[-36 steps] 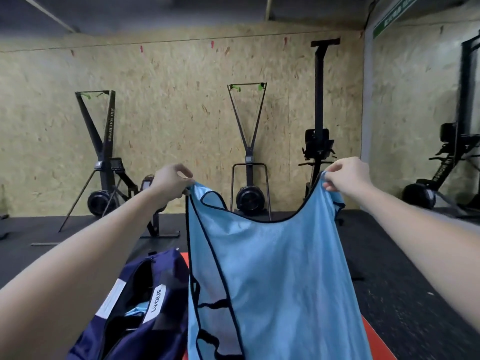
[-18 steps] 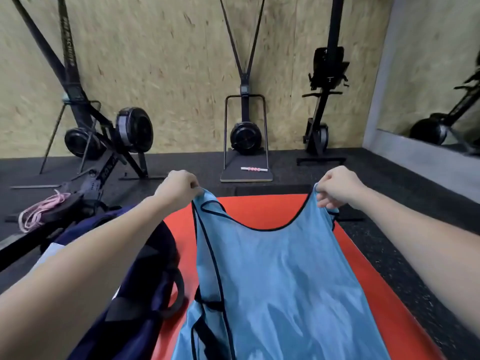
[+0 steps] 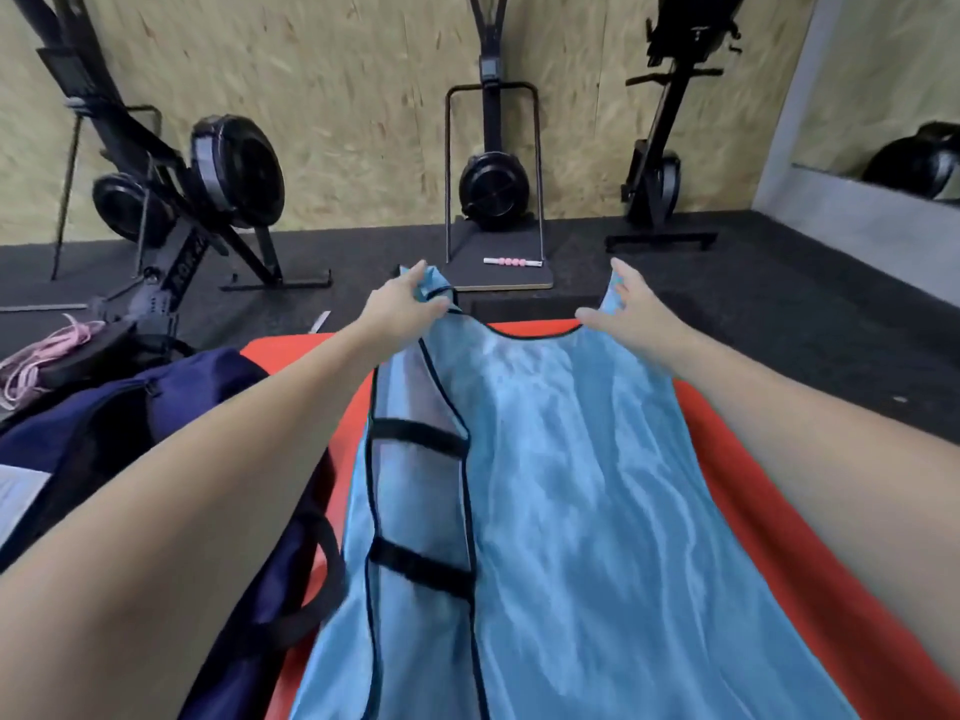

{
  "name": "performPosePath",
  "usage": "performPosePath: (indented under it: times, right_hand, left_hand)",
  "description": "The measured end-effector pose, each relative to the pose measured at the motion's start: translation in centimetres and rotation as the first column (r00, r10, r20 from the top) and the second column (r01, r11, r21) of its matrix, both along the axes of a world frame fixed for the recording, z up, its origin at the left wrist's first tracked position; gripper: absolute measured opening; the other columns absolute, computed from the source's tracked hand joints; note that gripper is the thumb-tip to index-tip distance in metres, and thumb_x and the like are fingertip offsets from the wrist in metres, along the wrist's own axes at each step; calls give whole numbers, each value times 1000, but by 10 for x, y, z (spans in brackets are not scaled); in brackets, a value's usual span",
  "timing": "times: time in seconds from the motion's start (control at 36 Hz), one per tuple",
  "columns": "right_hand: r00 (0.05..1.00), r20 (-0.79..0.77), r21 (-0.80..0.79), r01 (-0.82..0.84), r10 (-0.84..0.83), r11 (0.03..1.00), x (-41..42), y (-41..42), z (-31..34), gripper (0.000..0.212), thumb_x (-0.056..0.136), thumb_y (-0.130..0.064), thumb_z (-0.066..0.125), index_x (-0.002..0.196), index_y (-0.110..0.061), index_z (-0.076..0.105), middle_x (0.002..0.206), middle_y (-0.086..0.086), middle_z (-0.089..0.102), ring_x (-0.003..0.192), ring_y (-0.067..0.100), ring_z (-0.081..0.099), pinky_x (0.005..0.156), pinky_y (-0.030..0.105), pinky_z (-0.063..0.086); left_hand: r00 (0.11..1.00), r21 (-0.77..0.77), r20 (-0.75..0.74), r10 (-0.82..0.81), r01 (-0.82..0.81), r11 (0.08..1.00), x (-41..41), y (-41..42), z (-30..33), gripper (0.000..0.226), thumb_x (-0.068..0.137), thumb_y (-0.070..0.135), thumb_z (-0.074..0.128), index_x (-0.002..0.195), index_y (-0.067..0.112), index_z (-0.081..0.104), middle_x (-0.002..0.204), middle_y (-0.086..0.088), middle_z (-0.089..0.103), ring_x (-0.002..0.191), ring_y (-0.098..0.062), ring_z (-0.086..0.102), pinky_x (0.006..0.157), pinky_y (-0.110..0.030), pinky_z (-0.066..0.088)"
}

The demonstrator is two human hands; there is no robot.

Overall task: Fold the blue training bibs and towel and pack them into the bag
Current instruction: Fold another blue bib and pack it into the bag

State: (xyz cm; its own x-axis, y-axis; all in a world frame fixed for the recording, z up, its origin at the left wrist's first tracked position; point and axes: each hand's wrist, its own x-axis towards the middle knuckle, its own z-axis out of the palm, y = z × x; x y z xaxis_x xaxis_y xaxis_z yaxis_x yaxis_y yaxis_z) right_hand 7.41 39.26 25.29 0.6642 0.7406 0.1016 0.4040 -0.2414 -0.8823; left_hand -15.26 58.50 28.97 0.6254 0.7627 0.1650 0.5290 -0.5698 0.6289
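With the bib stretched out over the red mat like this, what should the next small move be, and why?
Probably let go of the shoulder straps and smooth the bib flat. It already lies along the red mat, but its surface looks rippled. The left hand grips one strap, and the right hand touches the other with its fingers spread. A flat bib should fold more neatly before going into the navy bag beside the mat.

Red mat (image 3: pixel 789 511) on dark rubber floor (image 3: pixel 779 283). Wall of pale chipboard panels (image 3: pixel 363 96) behind. Three black fan-wheel exercise machines standing along wall: left (image 3: pixel 228 174), tilted; centre (image 3: pixel 493 189), upright on flat base board; right (image 3: pixel 660 174), upright. Pink-and-white roller stick (image 3: pixel 511 261) lying on centre machine's base board. Pink rope (image 3: pixel 47 350), coiled loosely, at left edge. Mirror (image 3: pixel 893 96) at far right, showing another fan wheel.
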Motion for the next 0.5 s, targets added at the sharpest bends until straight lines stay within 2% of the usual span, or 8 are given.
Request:
performPosePath:
  times: [0.03, 0.06, 0.11, 0.17, 0.22, 0.33, 0.39, 0.5]
  right_hand:
    - [999, -16, -31, -32, 32, 999, -4, -2, -1, 94, 86, -35, 76, 157, -32, 15, 163, 0, 21, 145, 15, 30, 106, 40, 44]
    - [998, -3, -62, -60, 60, 996, -10, -5, -4, 96, 85, -36, 77, 158, -33, 13, 163, 0, 21, 142, 15, 33, 101, 40, 47]
    - [995, 51, -109, -80, 86, 991, -21, -15, -12, 89, 87, -30, 76, 157, -26, 22, 160, 2, 29, 135, 14, 41, 100, 37, 46]
    - [991, 90, -149, -85, 99, 985, -33, -31, -24, 76, 89, -25, 74, 153, -19, 33, 153, 1, 40, 129, 12, 46, 88, 22, 46]
    - [993, 46, -188, -96, 106, 977, -48, -51, -38, 66, 89, -24, 74, 147, -19, 43, 142, 3, 51, 116, 11, 55, 72, 18, 44]
    - [990, -9, -245, -135, 137, 960, -92, -103, -60, 47, 89, -26, 73, 131, -27, 52, 118, 0, 64, 98, 13, 65, 67, 20, 47]
    - [984, 29, -287, -163, 179, 944, -119, -133, -71, 36, 90, -27, 70, 124, -28, 56, 108, -7, 64, 94, 6, 64, 70, 20, 50]
    - [959, 143, -299, -195, 246, 934, -170, -179, -97, 26, 89, -20, 71, 116, -19, 68, 102, -7, 69, 94, 4, 64, 95, 26, 50]
  left_hand:
    - [998, -17, -44, -39, 38, 999, -1, -3, -2, 65, 96, 35, 57, 154, 36, 27, 133, -7, 59, 106, -23, 61, 83, -19, 46]
    - [994, -22, -88, -65, 64, 998, -4, -10, -5, 70, 96, 35, 57, 155, 41, 21, 117, -8, 64, 85, -18, 62, 64, -14, 43]
    - [986, -20, -132, -97, 96, 995, -11, -24, -16, 70, 95, 30, 59, 154, 42, 24, 90, -12, 65, 63, -16, 55, 51, -18, 37]
    - [978, -44, -167, -128, 122, 992, -21, -40, -31, 67, 94, 27, 61, 152, 38, 31, 86, -17, 66, 67, -23, 59, 59, -26, 44]
    - [965, -91, -192, -181, 166, 982, -34, -60, -48, 64, 92, 27, 62, 150, 37, 37, 87, -8, 65, 70, -21, 59, 68, -30, 50]
    - [937, -199, -203, -282, 243, 949, -70, -115, -80, 52, 90, 29, 68, 140, 32, 54, 126, 3, 65, 104, -12, 65, 91, -25, 50]
    - [914, -207, -256, -313, 265, 942, -91, -145, -94, 47, 88, 32, 69, 134, 33, 58, 128, 3, 64, 107, -11, 64, 91, -22, 47]
    - [881, -171, -305, -362, 323, 931, -134, -205, -114, 45, 87, 26, 72, 131, 27, 63, 126, 1, 64, 112, -16, 61, 88, -17, 40]
